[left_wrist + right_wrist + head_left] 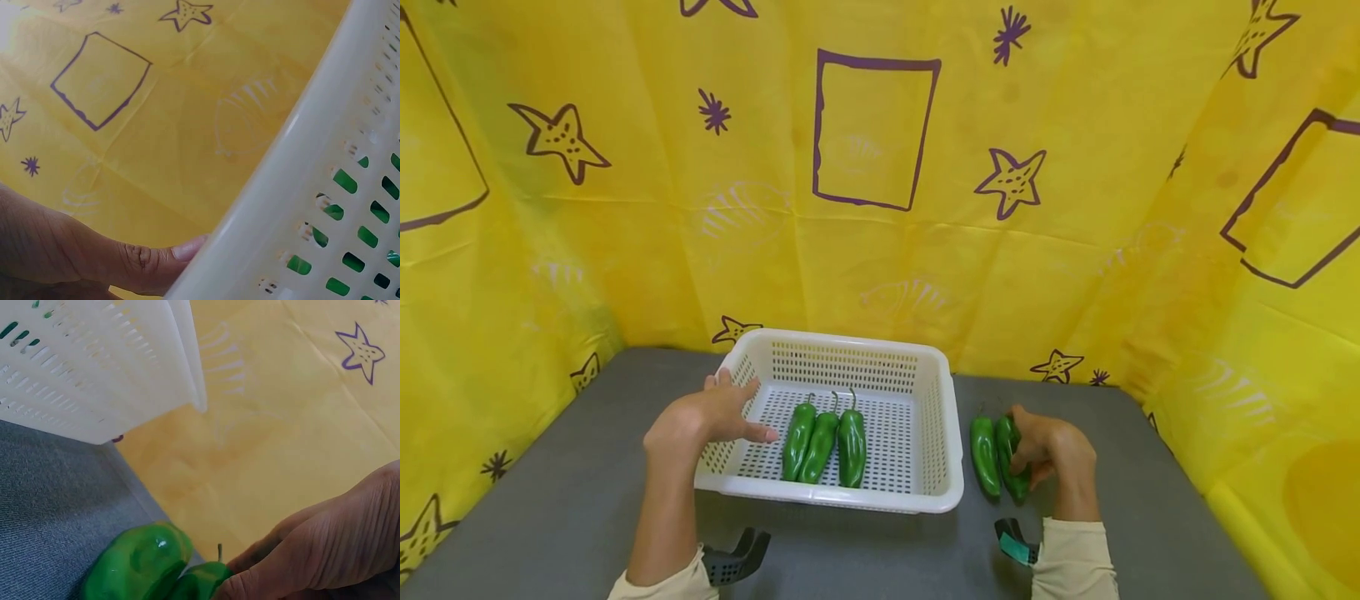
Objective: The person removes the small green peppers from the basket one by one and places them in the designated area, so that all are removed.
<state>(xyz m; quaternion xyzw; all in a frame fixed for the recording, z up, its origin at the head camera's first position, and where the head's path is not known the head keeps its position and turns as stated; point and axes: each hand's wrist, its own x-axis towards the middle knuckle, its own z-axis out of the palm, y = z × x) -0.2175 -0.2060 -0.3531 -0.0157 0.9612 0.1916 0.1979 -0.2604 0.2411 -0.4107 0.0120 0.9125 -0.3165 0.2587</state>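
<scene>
A white perforated plastic basket [951, 417] stands on the grey table. Inside it, three glossy green chili peppers [852, 446] lie side by side, stems pointing away. My left hand [703, 417] is at the basket's left rim, thumb and fingers spread apart; in the left wrist view the thumb [144, 262] is beside the rim. Right of the basket, two more green peppers lie together on the table. My right hand [1048, 446] grips the right-hand pepper [1009, 450] between thumb and fingers. The other pepper [984, 457] lies just left of it, apparently touching it.
A yellow cloth [880, 275] with purple stars and squares hangs behind and along both sides of the table. Grey table surface [865, 550] extends in front of the basket. Black wrist mounts [737, 560] sit below both hands.
</scene>
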